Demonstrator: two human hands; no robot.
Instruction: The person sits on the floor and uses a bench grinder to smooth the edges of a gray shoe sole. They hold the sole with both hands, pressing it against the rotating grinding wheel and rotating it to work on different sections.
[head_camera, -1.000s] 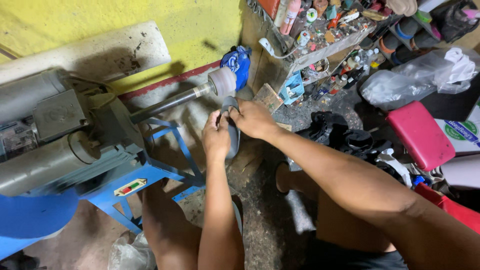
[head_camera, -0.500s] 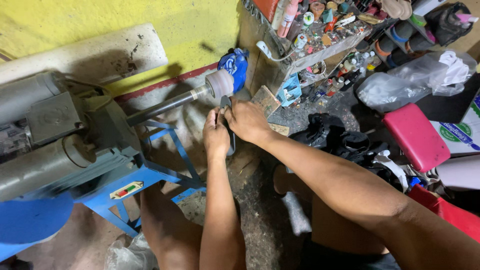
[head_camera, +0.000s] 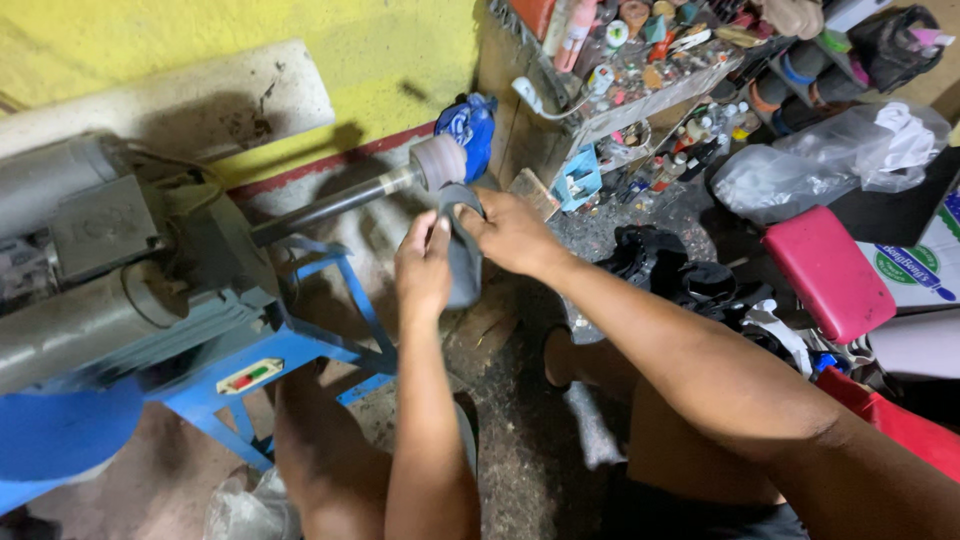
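Both hands grip a dark grey shoe sole (head_camera: 462, 250), holding its top edge up against the pinkish grinding wheel (head_camera: 438, 161) at the end of the motor's steel shaft (head_camera: 330, 207). The left hand (head_camera: 424, 268) pinches the sole's near edge between thumb and fingers; the right hand (head_camera: 512, 233) is closed over its far side, fingers curled around the top. Compared with half a second ago, the left hand sits slightly lower and more of the sole shows between the hands, while the sole's tip stays just under the wheel. The grey motor (head_camera: 90, 270) rests on a blue metal stand (head_camera: 300, 350), with a cluttered shelf (head_camera: 640, 90) beyond
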